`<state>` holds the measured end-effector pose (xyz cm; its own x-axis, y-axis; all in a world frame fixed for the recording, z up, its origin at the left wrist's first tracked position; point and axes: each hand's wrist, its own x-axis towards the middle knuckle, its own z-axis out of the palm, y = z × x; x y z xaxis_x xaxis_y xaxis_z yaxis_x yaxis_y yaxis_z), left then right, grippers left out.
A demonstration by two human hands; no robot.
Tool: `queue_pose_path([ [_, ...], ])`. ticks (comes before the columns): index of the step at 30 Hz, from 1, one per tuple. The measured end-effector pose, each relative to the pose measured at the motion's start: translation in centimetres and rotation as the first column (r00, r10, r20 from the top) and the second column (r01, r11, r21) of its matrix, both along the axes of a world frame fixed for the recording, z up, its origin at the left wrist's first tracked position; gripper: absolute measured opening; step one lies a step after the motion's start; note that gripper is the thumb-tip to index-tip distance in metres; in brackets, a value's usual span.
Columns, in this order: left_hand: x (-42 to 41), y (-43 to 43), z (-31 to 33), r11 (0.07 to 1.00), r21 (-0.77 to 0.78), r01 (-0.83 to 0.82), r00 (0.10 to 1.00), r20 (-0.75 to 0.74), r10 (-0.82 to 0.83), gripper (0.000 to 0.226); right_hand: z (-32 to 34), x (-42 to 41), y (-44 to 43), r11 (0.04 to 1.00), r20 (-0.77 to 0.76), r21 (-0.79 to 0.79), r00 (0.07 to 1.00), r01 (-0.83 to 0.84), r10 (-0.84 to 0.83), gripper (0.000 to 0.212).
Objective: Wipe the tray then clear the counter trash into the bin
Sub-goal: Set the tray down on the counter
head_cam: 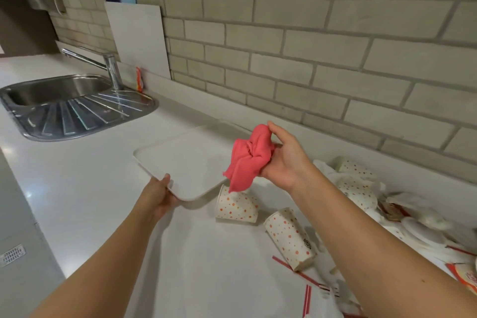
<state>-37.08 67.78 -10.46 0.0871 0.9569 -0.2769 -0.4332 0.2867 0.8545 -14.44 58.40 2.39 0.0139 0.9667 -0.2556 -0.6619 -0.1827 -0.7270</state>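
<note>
One tray (185, 160), flat, white, round-cornered; the left hand (160, 196) grasps its near corner, thumb on top. One bunched red cloth (247, 157) hangs at the tray's right edge, clenched in the right hand (284, 160). Four dotted paper cups (236, 208) lie right of the tray among crumpled paper (413, 200) and red straws (294, 268). Glossy white counter (90, 162); one steel sink (51, 90) left of the tray; grey brick-tile wall (309, 46) behind it.

Bare white counter (90, 168) lies open between the sink (51, 90) and the tray (185, 160), and across the near foreground. Right of the tray, tipped paper cups (290, 239), straws (296, 270) and crumpled paper (410, 200) crowd the counter up to the wall (309, 46). One cup (236, 208) lies just under the tray's near corner.
</note>
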Motion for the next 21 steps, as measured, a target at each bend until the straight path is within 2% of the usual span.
queue_pose_path([
  [3,-0.5,-0.2,-0.2,1.000,-0.012,0.005,0.988,-0.151,-0.006,0.036,0.6,-0.6,-0.2,0.998,0.068,0.068,0.998,-0.009,0.004,0.012],
  [6,-1.2,0.3,0.5,0.998,-0.034,0.043,0.923,-0.382,-0.053,0.027,0.6,-1.8,-0.1,0.992,0.127,0.115,0.992,-0.041,0.026,0.009],
  [8,-1.5,0.5,1.3,0.995,-0.079,0.061,0.819,-0.566,-0.095,0.038,0.3,-2.7,0.0,0.988,0.189,0.130,0.980,-0.086,0.060,0.012],
  [11,-1.2,-0.5,3.4,0.992,-0.067,0.107,0.558,-0.822,-0.115,0.055,-0.4,-4.1,0.2,0.983,0.285,0.141,0.956,-0.116,0.072,0.010],
  [12,-1.1,-0.9,4.4,0.989,-0.003,0.146,0.562,-0.823,-0.085,0.057,-0.7,-4.6,0.1,0.985,0.306,0.134,0.950,-0.113,0.068,0.008],
  [13,-1.1,-1.6,5.6,0.974,0.075,0.215,0.633,-0.770,-0.081,0.056,-0.9,-5.1,0.1,0.988,0.314,0.120,0.948,-0.098,0.056,0.006],
  [14,-1.0,-2.7,6.9,0.942,0.148,0.301,0.728,-0.674,-0.127,0.054,-1.2,-5.7,0.0,0.992,0.313,0.100,0.949,-0.076,0.041,0.005],
  [15,-0.8,-3.8,8.2,0.897,0.189,0.400,0.773,-0.596,-0.220,0.052,-1.5,-6.2,0.0,0.995,0.316,0.079,0.948,-0.058,0.030,0.008],
  [17,-0.5,-5.6,9.6,0.776,0.215,0.593,0.713,-0.588,-0.382,0.055,-1.9,-7.4,-0.2,0.997,0.360,0.037,0.932,-0.065,0.048,0.019],
  [18,-0.3,-6.1,9.8,0.732,0.231,0.640,0.681,-0.613,-0.401,0.058,-2.1,-8.0,-0.3,0.996,0.399,0.015,0.914,-0.086,0.073,0.023],
  [19,-0.2,-6.4,9.7,0.724,0.248,0.644,0.666,-0.646,-0.372,0.060,-2.3,-8.5,-0.5,0.994,0.441,-0.010,0.891,-0.113,0.105,0.025],
  [21,-0.5,-6.5,9.5,0.771,0.270,0.577,0.700,-0.651,-0.295,0.058,-2.5,-9.2,-0.8,0.984,0.514,-0.053,0.840,-0.170,0.173,0.024],
])
